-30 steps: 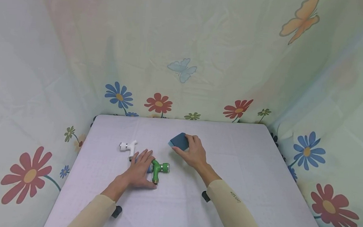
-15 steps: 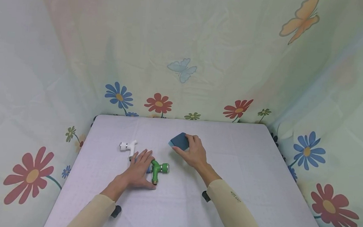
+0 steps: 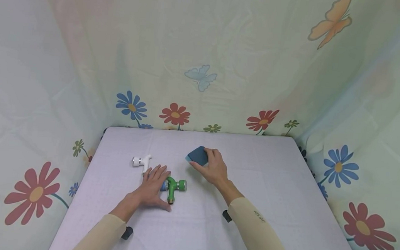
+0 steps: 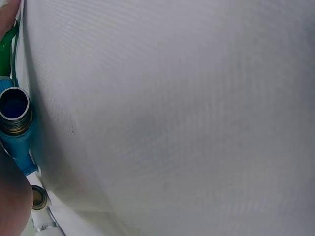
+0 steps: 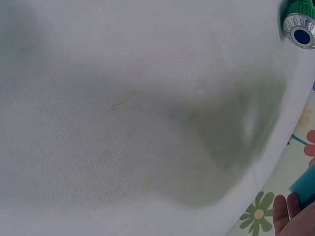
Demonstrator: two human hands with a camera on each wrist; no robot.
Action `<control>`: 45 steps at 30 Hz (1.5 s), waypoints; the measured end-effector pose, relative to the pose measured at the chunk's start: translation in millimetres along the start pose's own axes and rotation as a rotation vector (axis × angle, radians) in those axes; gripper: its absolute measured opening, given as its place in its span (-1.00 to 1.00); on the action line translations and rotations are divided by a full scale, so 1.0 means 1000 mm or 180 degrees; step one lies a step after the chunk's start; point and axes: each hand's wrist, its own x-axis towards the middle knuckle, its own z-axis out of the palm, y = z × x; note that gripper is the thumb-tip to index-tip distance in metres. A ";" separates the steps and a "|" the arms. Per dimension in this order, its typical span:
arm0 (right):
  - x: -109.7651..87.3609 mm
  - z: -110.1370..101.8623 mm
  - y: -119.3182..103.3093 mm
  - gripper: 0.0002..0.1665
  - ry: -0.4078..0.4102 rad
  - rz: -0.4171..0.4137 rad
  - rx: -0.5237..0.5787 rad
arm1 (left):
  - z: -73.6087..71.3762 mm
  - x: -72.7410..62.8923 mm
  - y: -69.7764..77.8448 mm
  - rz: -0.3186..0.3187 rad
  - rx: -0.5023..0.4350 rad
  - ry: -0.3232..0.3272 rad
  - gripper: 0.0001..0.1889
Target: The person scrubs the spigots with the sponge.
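Note:
My left hand (image 3: 151,189) lies over a blue tap (image 3: 165,185), fingers spread and mostly hiding it. Right beside it is a green tap (image 3: 172,187), its spout end close to my left thumb. A white tap (image 3: 145,161) lies just beyond the left fingertips. In the left wrist view, the threaded inlet of the blue tap (image 4: 17,140) faces the camera. My right hand (image 3: 216,168) pinches a flat, dark-blue squarish piece with a lighter blue edge (image 3: 198,156) between thumb and fingers, raised above the table; its kind is unclear. A corner of this blue piece (image 5: 307,184) shows in the right wrist view.
A white cloth covers the table (image 3: 268,191). Flower-printed curtains (image 3: 237,85) stand behind and on both sides of it. Dark wrist devices (image 3: 227,216) hang below both forearms.
The left thumb has shifted slightly toward the table's front, away from the green tap's spout end, and the green tap has turned a little. The right hand and its blue piece stay put.

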 end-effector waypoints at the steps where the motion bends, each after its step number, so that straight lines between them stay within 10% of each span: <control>1: 0.000 0.000 0.000 0.18 0.0001 0.0000 0.0000 | -0.001 0.000 0.000 0.0019 -0.0060 0.0024 0.47; 10: -0.002 0.000 0.000 0.18 0.0002 0.0005 0.0010 | -0.007 0.003 -0.009 0.0018 -0.0427 0.0548 0.28; 23: -0.002 0.002 0.001 0.19 -0.0019 0.0050 0.0026 | -0.018 0.004 -0.030 -0.0628 -0.0895 0.1328 -0.11; 45: -0.002 0.003 0.000 0.16 -0.0011 0.0067 0.0051 | -0.013 -0.018 -0.073 -0.1052 -0.0919 0.1080 0.30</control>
